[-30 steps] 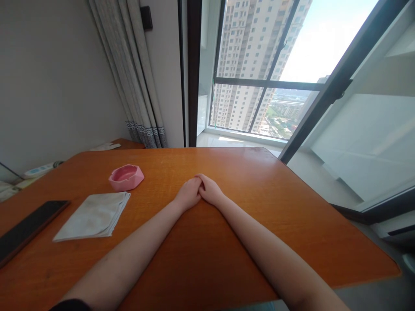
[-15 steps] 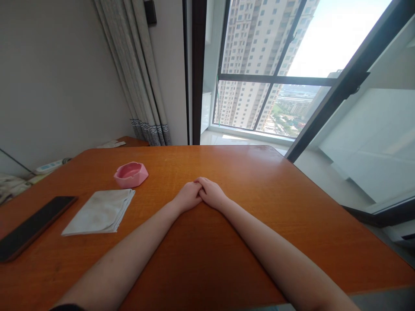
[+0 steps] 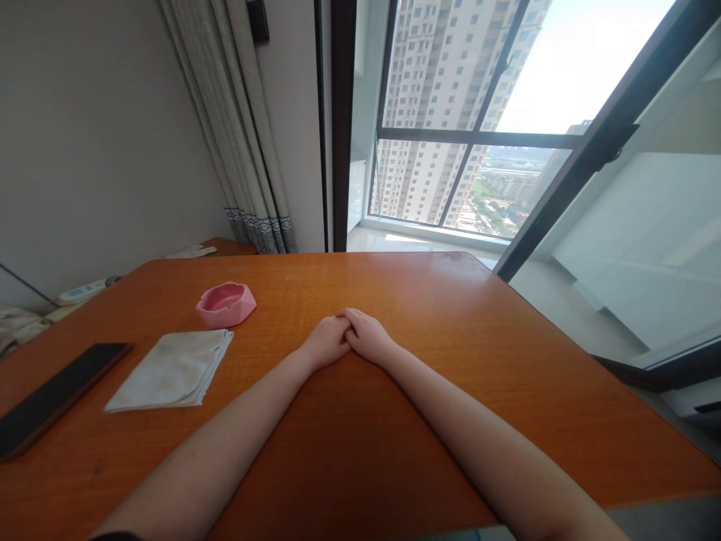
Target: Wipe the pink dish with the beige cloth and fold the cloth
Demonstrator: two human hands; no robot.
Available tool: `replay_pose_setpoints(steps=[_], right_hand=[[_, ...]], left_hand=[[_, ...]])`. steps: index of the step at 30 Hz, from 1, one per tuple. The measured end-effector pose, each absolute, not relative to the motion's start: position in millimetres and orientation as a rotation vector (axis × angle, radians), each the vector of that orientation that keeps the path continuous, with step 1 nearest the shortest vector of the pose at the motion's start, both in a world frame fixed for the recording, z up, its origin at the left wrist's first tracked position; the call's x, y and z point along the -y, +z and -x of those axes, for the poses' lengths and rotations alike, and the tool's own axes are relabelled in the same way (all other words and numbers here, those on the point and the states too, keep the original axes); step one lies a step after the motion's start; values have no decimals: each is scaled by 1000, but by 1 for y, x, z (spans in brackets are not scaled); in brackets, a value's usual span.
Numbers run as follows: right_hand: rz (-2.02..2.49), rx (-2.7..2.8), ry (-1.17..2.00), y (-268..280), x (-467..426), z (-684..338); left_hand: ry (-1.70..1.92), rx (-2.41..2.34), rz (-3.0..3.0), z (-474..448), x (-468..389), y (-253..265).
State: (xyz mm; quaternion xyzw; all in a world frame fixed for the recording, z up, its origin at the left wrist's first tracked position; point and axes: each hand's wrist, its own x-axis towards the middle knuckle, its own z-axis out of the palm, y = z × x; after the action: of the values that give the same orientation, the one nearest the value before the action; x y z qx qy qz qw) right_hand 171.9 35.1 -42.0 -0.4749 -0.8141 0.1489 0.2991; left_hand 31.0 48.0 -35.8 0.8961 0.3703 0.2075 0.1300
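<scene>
On the tabletop [image 3: 451,323], left hand [image 3: 327,342] and right hand [image 3: 369,336] clasped as before; fingers [image 3: 351,313] curled closed around each other.

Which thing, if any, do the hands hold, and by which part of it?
No object is seen held. The left hand and the right hand are clasped together on the table; the inside of their clasp is hidden.
</scene>
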Motion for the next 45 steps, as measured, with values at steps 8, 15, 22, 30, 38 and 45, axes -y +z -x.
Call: replay_pose_setpoints(steps=[8,15,22,30,38,45], right_hand=[[1257,2134,410,-43,-35,-172],[1221,2178,359,-37,-34,-177],[1196,1940,392,-39,-44,-183],[1239,1634,421,-46,-54,-189],[1251,1602,465,-48,-56,-190],[1210,1577,575,-50,-56,-187]], left_hand=[[606,-1064,-2599,-31,-47,-35],[521,-954,-2739,-22,-50,-21],[956,-2159,-2553,61,-63,20],[347,-2406,-2240,141,-74,1],[501,-2301,-2365,118,-72,4],[753,-1673,-2662,39,-39,5]])
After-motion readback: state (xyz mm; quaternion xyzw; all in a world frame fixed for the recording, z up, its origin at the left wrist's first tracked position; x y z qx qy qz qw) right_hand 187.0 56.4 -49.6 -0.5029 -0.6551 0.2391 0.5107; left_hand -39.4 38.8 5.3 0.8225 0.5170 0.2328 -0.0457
